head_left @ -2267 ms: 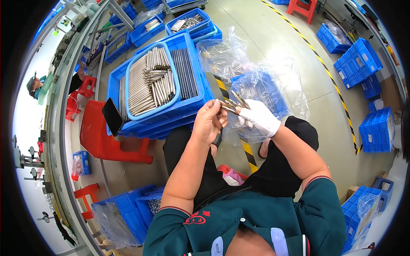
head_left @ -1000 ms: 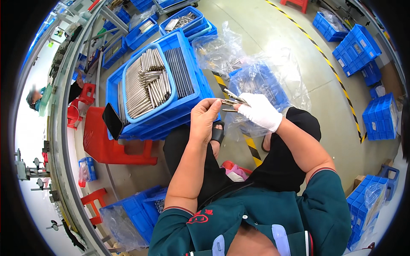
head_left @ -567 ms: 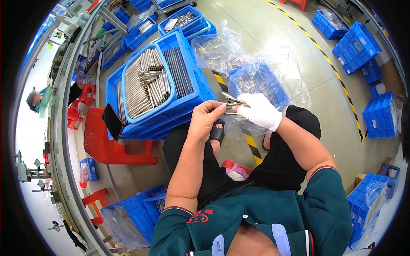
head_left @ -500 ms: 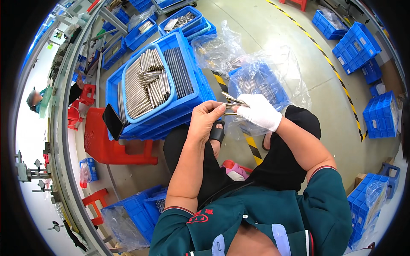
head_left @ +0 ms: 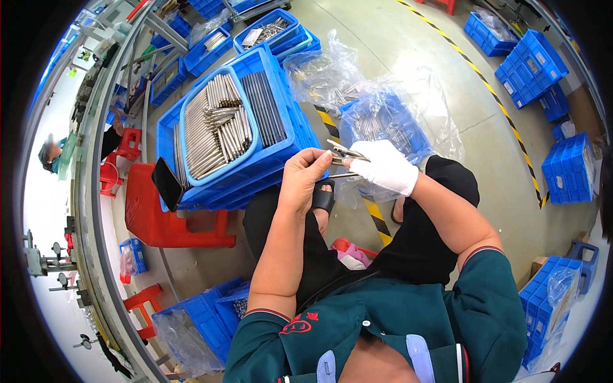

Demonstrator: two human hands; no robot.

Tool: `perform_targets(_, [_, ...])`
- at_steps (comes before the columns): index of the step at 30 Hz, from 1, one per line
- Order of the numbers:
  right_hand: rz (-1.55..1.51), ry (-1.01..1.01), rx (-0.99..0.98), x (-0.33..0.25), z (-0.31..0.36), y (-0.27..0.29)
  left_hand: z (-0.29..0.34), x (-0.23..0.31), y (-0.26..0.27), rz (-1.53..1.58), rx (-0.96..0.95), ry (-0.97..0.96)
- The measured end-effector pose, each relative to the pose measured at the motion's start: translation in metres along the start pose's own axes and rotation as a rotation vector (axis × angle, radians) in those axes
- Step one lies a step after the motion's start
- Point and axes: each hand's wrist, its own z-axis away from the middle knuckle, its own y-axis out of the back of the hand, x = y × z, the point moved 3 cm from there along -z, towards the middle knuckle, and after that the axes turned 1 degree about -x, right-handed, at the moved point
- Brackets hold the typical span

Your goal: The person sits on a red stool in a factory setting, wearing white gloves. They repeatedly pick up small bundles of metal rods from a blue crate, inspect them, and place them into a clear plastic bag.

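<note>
Grey floor (head_left: 476, 204) surrounds a blue crate stack (head_left: 255, 183), the reference for all positions. Nearest, just right of its near corner, the gloved right hand (head_left: 385, 167) grasps several metal rods (head_left: 348, 152); the bare left hand (head_left: 301, 180) has thumb and forefinger closed at the rods' ends. A red stool (head_left: 150, 214) stands left of the stack. On the stack, a light-blue tray (head_left: 257, 137) bears silver rods (head_left: 207, 131), dark rods (head_left: 263, 108) beside it. Right: a plastic-covered blue bin (head_left: 408, 127). Beyond: a basket (head_left: 290, 35) of metal parts.
</note>
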Motion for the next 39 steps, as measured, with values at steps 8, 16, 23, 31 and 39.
perform_targets(8, [0.001, -0.009, 0.018, -0.002, 0.002, -0.002, 0.002, -0.003, -0.001, -0.043, -0.004, 0.026])
perform_targets(16, [-0.369, -0.184, -0.196, 0.006, 0.001, 0.001, -0.001, 0.006, 0.007, -0.026, 0.080, -0.075])
perform_targets(23, [-0.748, -0.262, -0.387, -0.009, 0.009, -0.002, -0.002, 0.003, 0.006, 0.093, -0.077, -0.010])
perform_targets(31, [-0.939, -0.363, -0.451, 0.001, 0.012, -0.008, -0.001, 0.006, 0.010, 0.008, -0.159, 0.011])
perform_targets(39, [-0.869, -0.344, -0.423, -0.004, 0.013, -0.002, 0.000, 0.006, 0.013, -0.096, -0.057, -0.030])
